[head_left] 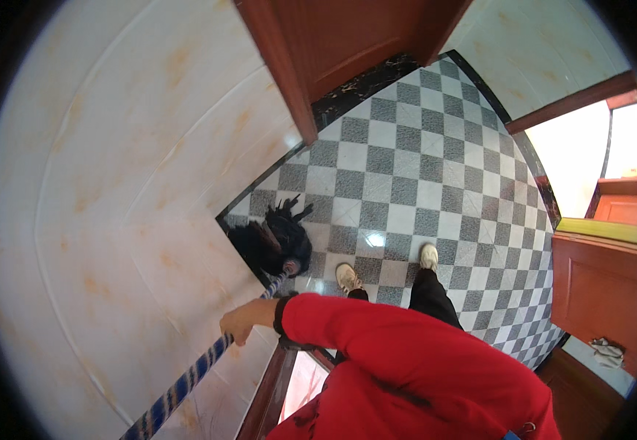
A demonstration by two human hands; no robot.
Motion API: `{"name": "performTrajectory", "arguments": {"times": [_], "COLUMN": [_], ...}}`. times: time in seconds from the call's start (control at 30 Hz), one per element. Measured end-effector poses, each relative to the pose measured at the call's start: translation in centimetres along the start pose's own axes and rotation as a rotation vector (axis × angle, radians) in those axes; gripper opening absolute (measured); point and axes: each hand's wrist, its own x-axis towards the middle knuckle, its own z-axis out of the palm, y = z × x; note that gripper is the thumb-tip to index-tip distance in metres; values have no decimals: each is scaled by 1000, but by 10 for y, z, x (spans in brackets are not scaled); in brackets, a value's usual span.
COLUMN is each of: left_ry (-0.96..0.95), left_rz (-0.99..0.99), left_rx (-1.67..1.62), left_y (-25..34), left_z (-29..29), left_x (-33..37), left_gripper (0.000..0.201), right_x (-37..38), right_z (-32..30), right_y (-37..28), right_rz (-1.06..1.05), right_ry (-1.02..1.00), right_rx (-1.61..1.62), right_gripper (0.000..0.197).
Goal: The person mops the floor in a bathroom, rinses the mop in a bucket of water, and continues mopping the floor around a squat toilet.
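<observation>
My right hand (249,320) reaches across to the left, its fingers wrapped round the handle (186,375) of a mop. Blue with light and brownish stripes, the handle slants from the lower left edge down to the floor. Its black, stringy mop head (282,238) lies on the tiles in the corner, against the left wall. A dark band circles my right wrist, below a red sleeve (406,345). My left hand is out of view.
Grey and white checkered tiles (399,165) cover the floor around my beige shoes (348,278). A pale marbled wall (135,161) rises at left. A reddish-brown door (362,37) stands at the far side, and a wooden panel (601,286) at right has a crumpled cloth (607,353) near its bottom.
</observation>
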Motion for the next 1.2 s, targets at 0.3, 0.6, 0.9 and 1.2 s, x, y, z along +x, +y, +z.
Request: {"name": "performTrajectory", "arguments": {"times": [0.3,0.6,0.9,1.2], "left_ry": [-1351,-1546,-996,-687], "left_rz": [-43,-391,324,806], "left_rx": [276,-175,-666,-1116], "left_y": [-48,233,499,741], "left_z": [-49,-70,-28,-60], "left_x": [-74,-47,-27,48], "left_gripper": [32,26,16,4], "right_x": [-92,-273,-555,-800], "right_z": [-8,-79,-187,-161], "right_y": [34,122,198,210], "right_rz": [176,273,493,485], "right_ry": [-152,304,918,1758], "right_rx": [-255,-262,-481,-547], "right_gripper": [20,17,42,24]}}
